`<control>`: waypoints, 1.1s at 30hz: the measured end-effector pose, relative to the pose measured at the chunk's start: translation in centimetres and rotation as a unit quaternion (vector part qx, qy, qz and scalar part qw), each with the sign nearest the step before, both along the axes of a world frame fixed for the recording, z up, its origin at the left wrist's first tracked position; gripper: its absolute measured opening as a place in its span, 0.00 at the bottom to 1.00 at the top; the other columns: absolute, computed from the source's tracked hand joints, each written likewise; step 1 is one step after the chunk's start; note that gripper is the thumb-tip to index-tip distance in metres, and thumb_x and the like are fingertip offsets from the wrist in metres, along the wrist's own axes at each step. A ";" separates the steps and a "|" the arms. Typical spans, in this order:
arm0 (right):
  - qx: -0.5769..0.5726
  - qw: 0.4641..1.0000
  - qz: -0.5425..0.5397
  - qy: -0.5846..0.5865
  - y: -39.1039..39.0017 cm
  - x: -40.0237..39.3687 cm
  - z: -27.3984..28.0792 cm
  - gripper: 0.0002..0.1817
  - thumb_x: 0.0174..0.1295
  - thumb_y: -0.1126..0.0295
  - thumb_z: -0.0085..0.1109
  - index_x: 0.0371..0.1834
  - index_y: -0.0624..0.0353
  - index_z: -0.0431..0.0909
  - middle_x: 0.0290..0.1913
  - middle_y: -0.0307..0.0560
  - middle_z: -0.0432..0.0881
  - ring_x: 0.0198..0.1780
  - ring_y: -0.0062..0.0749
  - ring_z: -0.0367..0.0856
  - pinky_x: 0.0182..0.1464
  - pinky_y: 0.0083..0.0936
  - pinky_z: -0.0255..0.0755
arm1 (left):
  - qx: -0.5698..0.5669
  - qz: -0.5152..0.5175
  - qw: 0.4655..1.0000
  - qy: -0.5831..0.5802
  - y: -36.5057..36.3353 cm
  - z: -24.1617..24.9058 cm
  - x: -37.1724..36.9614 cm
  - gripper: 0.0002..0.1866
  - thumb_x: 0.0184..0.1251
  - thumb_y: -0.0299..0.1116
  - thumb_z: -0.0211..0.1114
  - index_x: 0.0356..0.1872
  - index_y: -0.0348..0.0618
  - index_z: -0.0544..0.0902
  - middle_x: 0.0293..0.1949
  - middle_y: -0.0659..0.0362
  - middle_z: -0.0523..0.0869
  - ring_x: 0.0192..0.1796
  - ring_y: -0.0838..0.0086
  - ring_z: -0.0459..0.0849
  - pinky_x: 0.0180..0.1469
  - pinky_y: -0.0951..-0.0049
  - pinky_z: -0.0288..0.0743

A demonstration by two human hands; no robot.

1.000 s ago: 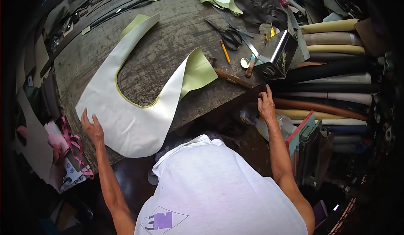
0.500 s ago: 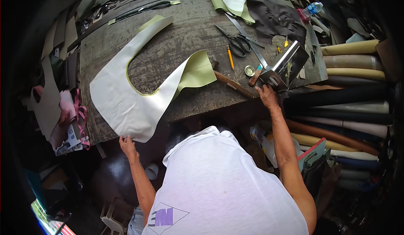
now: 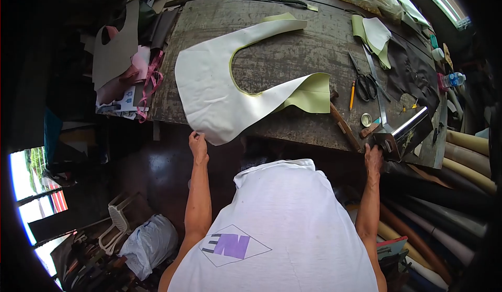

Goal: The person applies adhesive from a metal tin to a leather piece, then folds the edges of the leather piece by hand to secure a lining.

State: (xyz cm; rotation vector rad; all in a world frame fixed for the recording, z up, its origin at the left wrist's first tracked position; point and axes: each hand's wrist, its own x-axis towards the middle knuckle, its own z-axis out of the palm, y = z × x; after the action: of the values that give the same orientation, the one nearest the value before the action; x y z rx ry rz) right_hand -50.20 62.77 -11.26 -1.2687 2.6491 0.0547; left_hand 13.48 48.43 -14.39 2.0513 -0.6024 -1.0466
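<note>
Far left, off the table's end: a heap of pink and tan offcuts with a pink strap (image 3: 149, 82). Left hand (image 3: 197, 144) is at the near table edge, fingers closed in a pinch on the overhanging lower corner of the large white U-shaped sheet of leather with a pale green underside (image 3: 209, 96). The sheet lies flat on the worn grey wooden worktable (image 3: 293, 51); its right arm is folded over, green face up. Just right of that fold lies a wooden-handled hammer (image 3: 342, 122). Beyond it: a yellow pencil (image 3: 352, 94), black scissors (image 3: 368, 85), a long metal ruler (image 3: 377, 90). A small round open tin (image 3: 366, 119) sits near the table edge; its contents cannot be made out. Right hand (image 3: 373, 158) grips the near end of a shiny rectangular metal box (image 3: 405, 135) at the table's corner, fingers wrapped over its edge. Far right, below the table: stacked rolls of leather in tan, black and brown (image 3: 470, 161).
</note>
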 end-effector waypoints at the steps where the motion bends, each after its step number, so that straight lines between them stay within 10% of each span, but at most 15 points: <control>1: 0.036 0.999 -0.018 -0.017 -0.2 0.0 0.3 0.27 0.71 0.47 0.52 0.49 0.65 0.75 0.50 0.72 0.76 0.48 0.70 0.80 0.50 0.56 0.75 | 0.009 -0.003 1.000 -0.007 0.1 0.2 -0.1 0.28 0.67 0.28 0.63 0.68 0.34 0.68 0.55 0.48 0.80 0.56 0.65 0.80 0.58 0.69 0.73; 8: -0.045 0.998 -0.021 0.047 0.3 1.3 -0.3 0.25 0.70 0.50 0.54 0.49 0.65 0.76 0.46 0.72 0.78 0.49 0.70 0.79 0.51 0.55 0.75 | 0.004 0.011 1.000 0.013 0.8 0.1 -0.3 0.29 0.67 0.29 0.62 0.68 0.33 0.68 0.54 0.47 0.81 0.56 0.64 0.80 0.60 0.68 0.72; 26: -0.058 0.995 0.069 0.040 1.9 3.6 0.9 0.14 0.66 0.67 0.60 0.47 0.66 0.71 0.73 0.73 0.58 0.61 0.69 0.74 0.59 0.47 0.76 | 0.049 -0.005 0.994 0.096 0.6 -0.8 3.0 0.31 0.66 0.37 0.68 0.66 0.33 0.71 0.44 0.54 0.83 0.42 0.73 0.82 0.43 0.70 0.77; 33: -0.007 0.998 0.038 -0.046 -2.8 6.7 6.8 0.13 0.66 0.66 0.60 0.46 0.66 0.75 0.47 0.60 0.80 0.48 0.59 0.80 0.49 0.46 0.74 | -0.005 -0.123 0.991 -0.049 1.2 0.7 2.9 0.15 0.69 0.32 0.67 0.52 0.35 0.78 0.32 0.60 0.83 0.32 0.79 0.82 0.34 0.76 0.78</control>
State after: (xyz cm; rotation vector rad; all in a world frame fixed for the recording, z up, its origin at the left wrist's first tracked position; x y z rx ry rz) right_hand -43.48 59.94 -4.42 -1.3441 2.5282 -0.0102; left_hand 16.39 49.68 -13.66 2.0671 -0.9276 -1.0817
